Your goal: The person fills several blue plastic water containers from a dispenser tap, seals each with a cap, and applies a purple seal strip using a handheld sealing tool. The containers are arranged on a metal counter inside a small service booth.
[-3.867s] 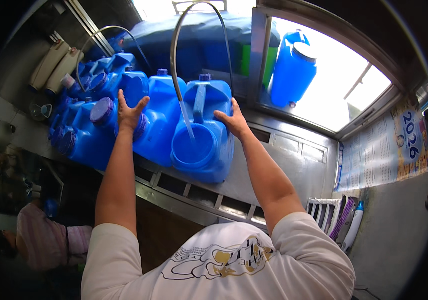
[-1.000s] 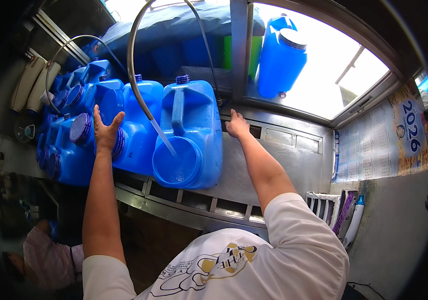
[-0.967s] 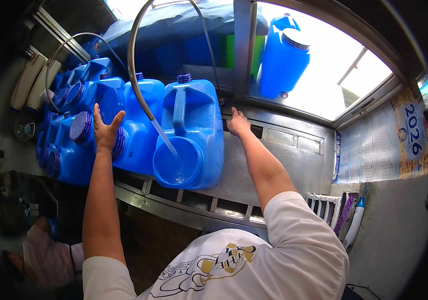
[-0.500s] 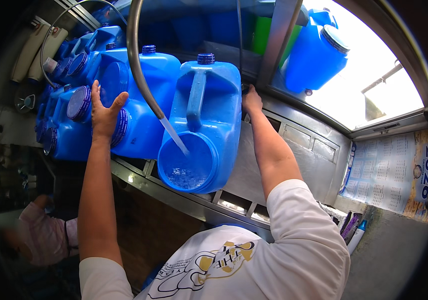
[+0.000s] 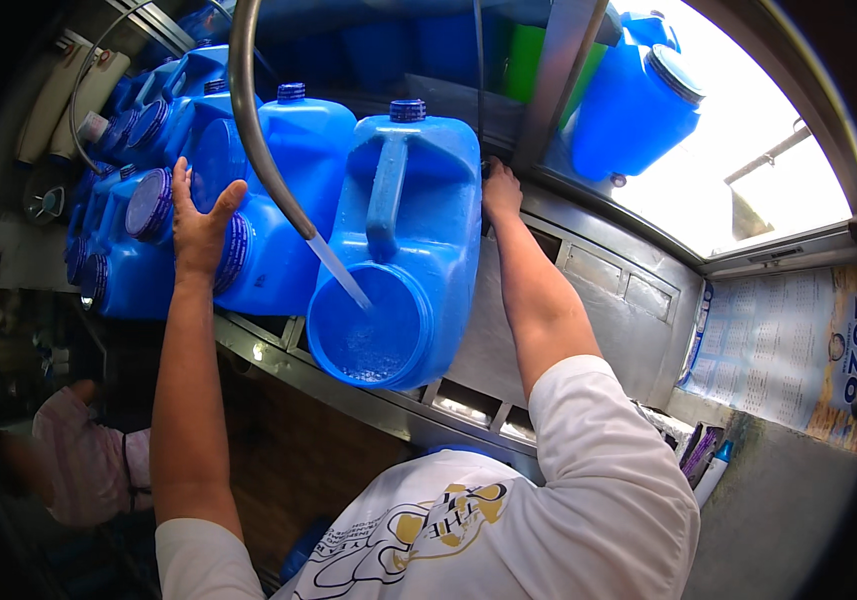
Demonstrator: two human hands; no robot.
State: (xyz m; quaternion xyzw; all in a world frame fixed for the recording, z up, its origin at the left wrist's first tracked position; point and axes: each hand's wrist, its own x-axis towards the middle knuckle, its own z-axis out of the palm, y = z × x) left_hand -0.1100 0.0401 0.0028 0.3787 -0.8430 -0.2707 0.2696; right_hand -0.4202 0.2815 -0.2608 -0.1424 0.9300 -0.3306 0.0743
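A blue plastic water jug (image 5: 448,290) with a moulded handle and a small dark blue cap lies tilted on the metal counter, its wide round mouth facing me. From a grey hose (image 5: 270,180) hanging over it, a stream of water (image 5: 340,272) runs into that mouth, and bubbles show inside. My left hand (image 5: 200,225) is open, thumb and fingers spread, at the lidded front of a neighbouring blue jug (image 5: 283,245). Behind the filling jug's right side, my right hand (image 5: 501,190) has its fingers curled at a small dark part, mostly hidden.
Several more capped blue jugs (image 5: 133,280) crowd the left of the metal counter (image 5: 518,330). Another blue jug (image 5: 623,115) stands beyond the window frame at right. Markers (image 5: 713,470) sit by the wall under a calendar (image 5: 763,340). A person in pink (image 5: 78,455) is at lower left.
The hose, the jugs and my left hand appear slightly farther left in the picture. My right hand has shifted a little at the same spot. Water keeps running into the jug.
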